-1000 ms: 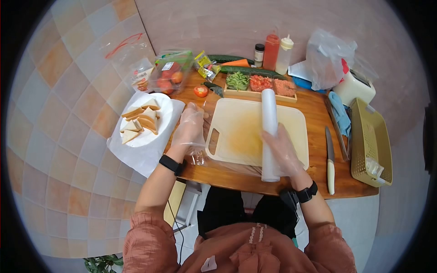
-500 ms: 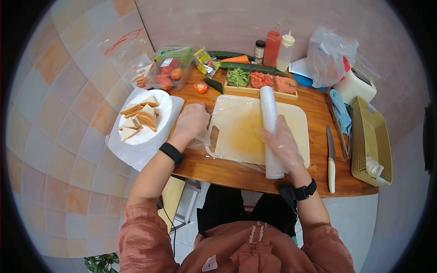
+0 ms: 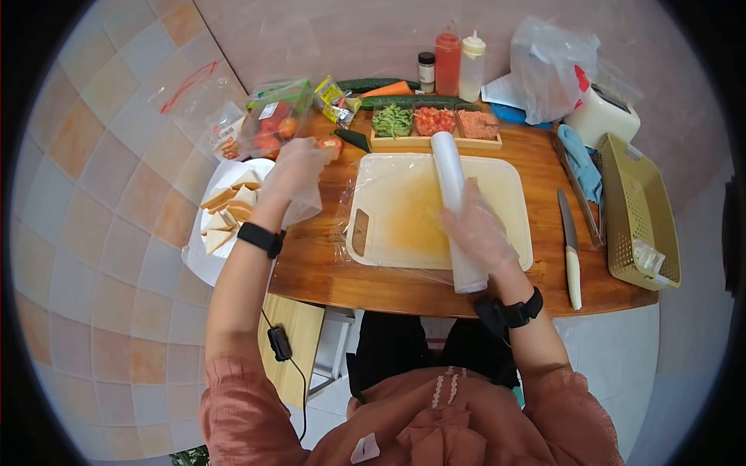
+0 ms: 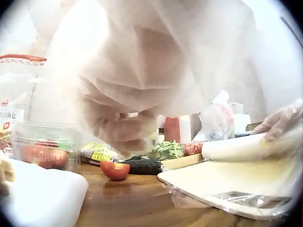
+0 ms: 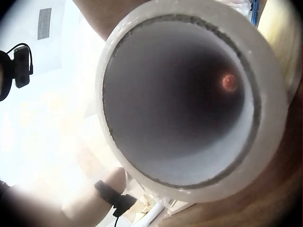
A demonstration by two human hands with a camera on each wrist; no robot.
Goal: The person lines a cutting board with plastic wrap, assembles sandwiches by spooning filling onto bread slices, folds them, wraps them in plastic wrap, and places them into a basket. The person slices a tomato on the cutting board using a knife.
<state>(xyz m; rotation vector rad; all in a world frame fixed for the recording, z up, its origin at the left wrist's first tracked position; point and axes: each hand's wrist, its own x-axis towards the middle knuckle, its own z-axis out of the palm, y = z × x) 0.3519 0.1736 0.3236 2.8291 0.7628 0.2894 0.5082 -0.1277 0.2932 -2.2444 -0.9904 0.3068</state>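
Observation:
My gloved right hand (image 3: 482, 233) grips a roll of plastic wrap (image 3: 450, 167) standing lengthwise on the cream cutting board (image 3: 404, 206). Looking through the roll's hollow core (image 5: 175, 99) fills the right wrist view. Clear film spreads leftward from the roll over the board, its loose edge (image 4: 187, 196) crumpled past the board's left side. My left hand (image 3: 298, 167), in a loose clear glove, hovers between the board and a white plate (image 3: 227, 175) of triangular bread pieces (image 3: 241, 203). Its fingers (image 4: 125, 135) hang loosely bent with nothing between them. Beyond them lies a halved tomato (image 4: 115, 170).
Behind the board sits a wooden tray (image 3: 431, 143) with tubs of chopped food. Sauce bottles (image 3: 448, 66), cucumbers and a tomato pack (image 3: 273, 128) line the back. A knife (image 3: 569, 241) and basket (image 3: 641, 210) stand right.
My left hand has let go of the film edge beside the board and moved left and away, toward the plate. The right hand stays on the roll, and the head view has shifted slightly.

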